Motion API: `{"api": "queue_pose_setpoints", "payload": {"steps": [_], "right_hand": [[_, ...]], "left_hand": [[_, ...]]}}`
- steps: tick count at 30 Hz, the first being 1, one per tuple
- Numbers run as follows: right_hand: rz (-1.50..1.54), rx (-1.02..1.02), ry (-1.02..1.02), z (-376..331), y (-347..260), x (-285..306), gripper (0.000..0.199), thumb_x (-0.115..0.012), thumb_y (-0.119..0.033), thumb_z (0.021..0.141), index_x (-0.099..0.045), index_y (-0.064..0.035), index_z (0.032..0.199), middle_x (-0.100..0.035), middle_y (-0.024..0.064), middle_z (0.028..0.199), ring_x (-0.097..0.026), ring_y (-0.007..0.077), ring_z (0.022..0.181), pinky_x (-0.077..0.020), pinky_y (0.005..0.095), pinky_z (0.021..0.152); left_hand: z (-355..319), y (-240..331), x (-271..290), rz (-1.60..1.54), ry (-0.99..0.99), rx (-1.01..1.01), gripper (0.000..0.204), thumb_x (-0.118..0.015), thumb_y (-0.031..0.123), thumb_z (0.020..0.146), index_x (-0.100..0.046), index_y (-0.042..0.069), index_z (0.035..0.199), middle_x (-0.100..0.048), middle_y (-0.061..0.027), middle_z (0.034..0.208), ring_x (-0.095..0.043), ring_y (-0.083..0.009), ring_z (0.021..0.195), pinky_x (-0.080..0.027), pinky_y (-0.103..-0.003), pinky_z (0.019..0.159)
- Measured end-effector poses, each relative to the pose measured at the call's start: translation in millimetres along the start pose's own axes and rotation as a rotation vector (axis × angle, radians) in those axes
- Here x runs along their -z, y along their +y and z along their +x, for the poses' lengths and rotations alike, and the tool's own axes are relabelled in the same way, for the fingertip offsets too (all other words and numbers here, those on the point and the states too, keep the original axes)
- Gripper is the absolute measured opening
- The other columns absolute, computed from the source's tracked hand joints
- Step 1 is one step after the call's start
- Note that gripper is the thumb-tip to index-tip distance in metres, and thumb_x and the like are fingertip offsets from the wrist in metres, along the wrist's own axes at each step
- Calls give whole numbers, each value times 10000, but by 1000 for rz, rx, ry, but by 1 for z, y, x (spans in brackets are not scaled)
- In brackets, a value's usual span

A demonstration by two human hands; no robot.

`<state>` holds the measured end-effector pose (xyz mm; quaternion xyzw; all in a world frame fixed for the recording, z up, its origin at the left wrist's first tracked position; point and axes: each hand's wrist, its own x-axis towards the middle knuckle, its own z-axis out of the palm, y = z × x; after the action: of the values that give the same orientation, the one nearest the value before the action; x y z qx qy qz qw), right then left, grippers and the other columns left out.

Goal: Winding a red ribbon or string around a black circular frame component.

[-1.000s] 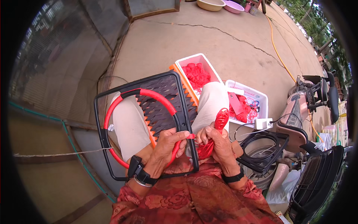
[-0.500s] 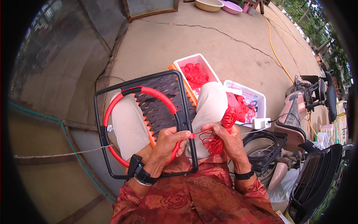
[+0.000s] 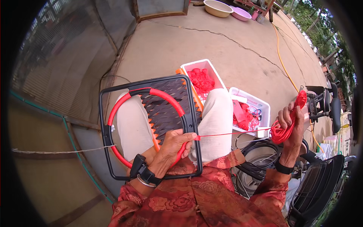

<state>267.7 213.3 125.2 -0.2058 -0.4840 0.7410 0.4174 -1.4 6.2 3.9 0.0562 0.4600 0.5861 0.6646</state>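
We see the left hand pinching the red ring inside the black frame on the lap, while the right hand squeezes a red string bundle held out far to the side

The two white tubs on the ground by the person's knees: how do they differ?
The nearer-centre white tub is narrow and holds a loose heap of red cord. The white tub to its right is wider and holds a mix: red pieces, a flat red packet and what look like small tools. The first lies partly behind the black frame; the second sits beside the right knee. Both are white, open-topped plastic boxes.
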Motion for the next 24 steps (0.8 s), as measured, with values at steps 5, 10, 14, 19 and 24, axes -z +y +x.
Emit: {"api": "queue_pose_setpoints", "payload": {"steps": [5, 10, 14, 19, 24], "right_hand": [[109, 429, 82, -7, -9, -12, 254, -372, -270, 1052, -505, -74, 959, -361, -34, 586, -386, 95, 533, -417, 317, 746], [319, 419, 5, -6, -27, 43, 258, -414, -253, 1040, -547, -65, 923, -369, -30, 601, -373, 74, 543, -357, 272, 619], [234, 413, 190, 19, -7, 19, 261, -430, -295, 1031, -544, -63, 994, -350, -25, 609, -347, 86, 543, -345, 255, 549], [-210, 198, 27, 42, 33, -102, 320, -449, -345, 973, -472, -57, 1110, -359, -10, 592, -342, 99, 505, -329, 261, 494], [-748, 108, -155, 44, 57, -130, 404, -535, -213, 915, -474, -18, 1263, -533, 36, 815, -470, 108, 685, -421, 277, 614]], "left_hand": [[2, -2, 0, 16, 9, -13, 161, -660, 108, 882, -576, -19, 831, -525, -45, 571, -467, -120, 379, -386, -244, 336], [-1, 0, -3, 27, 13, -4, 154, -661, 105, 879, -585, -20, 833, -522, -40, 570, -462, -118, 377, -378, -243, 335], [3, -4, -1, 56, 44, -17, 168, -661, 118, 883, -559, -3, 826, -529, -46, 573, -462, -120, 375, -378, -244, 336], [1, -4, -2, 23, 38, -32, 190, -670, 153, 885, -553, 7, 855, -549, -62, 582, -463, -133, 367, -381, -253, 333], [5, -13, 11, -78, 49, -168, 175, -633, 155, 906, -554, 12, 969, -615, -83, 736, -576, -148, 548, -474, -268, 442]]}}
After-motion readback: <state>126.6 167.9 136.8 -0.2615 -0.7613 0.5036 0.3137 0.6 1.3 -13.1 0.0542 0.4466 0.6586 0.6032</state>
